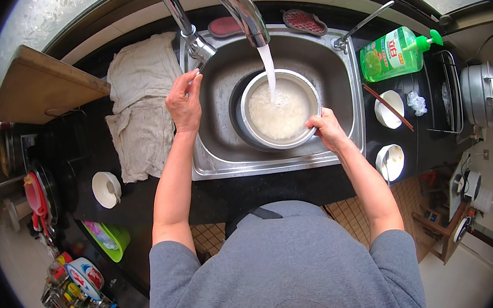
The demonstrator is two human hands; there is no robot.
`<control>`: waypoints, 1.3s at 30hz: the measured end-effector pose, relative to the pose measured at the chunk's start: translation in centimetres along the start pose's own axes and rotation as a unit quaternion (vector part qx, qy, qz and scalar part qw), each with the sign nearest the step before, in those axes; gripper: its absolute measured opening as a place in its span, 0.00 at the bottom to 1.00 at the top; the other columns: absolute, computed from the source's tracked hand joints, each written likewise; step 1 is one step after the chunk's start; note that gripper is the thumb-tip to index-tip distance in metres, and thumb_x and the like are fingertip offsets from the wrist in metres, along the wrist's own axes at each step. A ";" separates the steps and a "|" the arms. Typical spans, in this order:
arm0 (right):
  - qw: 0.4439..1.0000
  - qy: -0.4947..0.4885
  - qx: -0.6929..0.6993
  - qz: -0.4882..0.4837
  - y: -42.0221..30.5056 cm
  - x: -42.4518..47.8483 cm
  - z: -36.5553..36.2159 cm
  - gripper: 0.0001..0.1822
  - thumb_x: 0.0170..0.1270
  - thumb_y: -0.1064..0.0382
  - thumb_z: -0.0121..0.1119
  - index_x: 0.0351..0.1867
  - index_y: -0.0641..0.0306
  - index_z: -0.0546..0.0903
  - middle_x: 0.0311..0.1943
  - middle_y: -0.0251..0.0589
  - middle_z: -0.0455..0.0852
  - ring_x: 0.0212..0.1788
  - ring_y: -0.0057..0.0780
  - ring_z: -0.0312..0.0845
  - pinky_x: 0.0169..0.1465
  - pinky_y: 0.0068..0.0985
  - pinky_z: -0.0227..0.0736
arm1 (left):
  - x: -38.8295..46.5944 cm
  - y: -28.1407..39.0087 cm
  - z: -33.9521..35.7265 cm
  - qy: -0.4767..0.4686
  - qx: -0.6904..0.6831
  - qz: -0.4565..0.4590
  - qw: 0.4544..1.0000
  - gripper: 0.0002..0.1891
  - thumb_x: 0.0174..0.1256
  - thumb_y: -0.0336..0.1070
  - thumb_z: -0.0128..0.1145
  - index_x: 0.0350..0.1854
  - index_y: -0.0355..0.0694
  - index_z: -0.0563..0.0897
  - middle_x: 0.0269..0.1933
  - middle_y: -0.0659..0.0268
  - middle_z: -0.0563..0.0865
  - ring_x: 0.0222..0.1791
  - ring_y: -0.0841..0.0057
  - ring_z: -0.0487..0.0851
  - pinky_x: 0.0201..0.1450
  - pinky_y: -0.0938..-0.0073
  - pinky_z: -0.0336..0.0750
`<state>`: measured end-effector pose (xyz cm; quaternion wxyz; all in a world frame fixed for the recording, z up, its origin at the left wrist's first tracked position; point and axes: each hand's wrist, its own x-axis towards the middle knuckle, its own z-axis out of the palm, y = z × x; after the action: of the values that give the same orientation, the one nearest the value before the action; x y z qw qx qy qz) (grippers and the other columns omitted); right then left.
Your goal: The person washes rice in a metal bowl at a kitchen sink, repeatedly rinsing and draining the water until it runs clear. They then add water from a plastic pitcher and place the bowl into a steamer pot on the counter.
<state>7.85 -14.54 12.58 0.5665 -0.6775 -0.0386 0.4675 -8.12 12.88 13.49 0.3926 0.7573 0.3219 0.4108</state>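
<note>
Water runs from a chrome faucet point(256, 28) into a round metal pot point(251, 129), which holds cloudy water with what looks like white rice point(276, 115) in it. My right hand point(329, 129) grips the pot's rim at its lower right, thumb over the edge. At the left, my left hand point(185, 99) pinches the end of the faucet's lever point(199, 67) between thumb and fingers. The pot is in a stainless steel sink point(336, 74), over a darker round vessel or pot part partly hidden beneath it.
Folded cloths point(140, 111) lie left of the sink, by a wooden cutting board point(43, 82). On the right stand a green dish soap bottle point(393, 55), a white bowl point(389, 115) with chopsticks point(388, 107) across it, and another bowl point(389, 162). Two scrubbing pads point(305, 21) lie behind.
</note>
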 end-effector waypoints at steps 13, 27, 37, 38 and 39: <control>1.000 0.001 0.013 -0.003 0.7 0.2 0.2 0.08 0.43 0.70 0.57 0.28 0.65 0.77 0.21 0.32 0.76 0.21 0.17 0.69 0.23 0.16 0.62 | 2.8 -0.6 -2.4 -0.037 0.000 0.005 0.999 0.08 0.57 0.32 0.61 0.39 0.39 0.84 0.34 0.66 0.85 0.31 0.82 0.80 0.32 0.82 0.76; 0.999 -0.024 0.031 -0.019 -0.2 -1.9 1.0 0.08 0.48 0.71 0.59 0.32 0.65 0.77 0.24 0.30 0.77 0.23 0.15 0.71 0.26 0.15 0.69 | -8.6 6.2 1.6 -0.291 -0.385 -0.469 0.740 0.34 0.58 0.35 0.55 0.66 0.44 0.53 0.58 0.58 0.68 0.54 0.67 0.73 0.50 0.61 0.74; 0.721 0.170 -0.533 -0.409 -5.5 -7.1 5.0 0.31 0.49 0.54 0.64 0.53 0.66 0.72 0.47 0.50 0.75 0.51 0.44 0.70 0.55 0.34 0.66 | -10.3 6.7 0.6 -0.287 -0.413 -0.449 0.739 0.28 0.62 0.39 0.49 0.65 0.50 0.58 0.58 0.64 0.70 0.56 0.71 0.72 0.47 0.63 0.77; 0.742 0.136 -0.545 -0.367 -5.2 -7.0 5.9 0.31 0.49 0.54 0.64 0.53 0.66 0.71 0.48 0.50 0.74 0.52 0.44 0.70 0.56 0.34 0.65 | -10.5 6.5 0.6 -0.295 -0.418 -0.445 0.735 0.27 0.63 0.41 0.49 0.65 0.50 0.59 0.58 0.64 0.70 0.56 0.72 0.71 0.47 0.63 0.76; 0.760 0.105 -0.554 -0.324 -5.0 -7.0 6.7 0.31 0.49 0.53 0.64 0.53 0.67 0.71 0.49 0.50 0.73 0.54 0.44 0.69 0.57 0.35 0.65 | -10.6 6.4 0.6 -0.306 -0.424 -0.439 0.730 0.27 0.65 0.43 0.49 0.65 0.50 0.59 0.58 0.64 0.70 0.56 0.72 0.71 0.48 0.63 0.76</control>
<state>1.79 -11.95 21.21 0.2109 -0.8649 -0.4484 0.0793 -11.33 1.00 14.84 0.8867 0.3714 0.2734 0.0320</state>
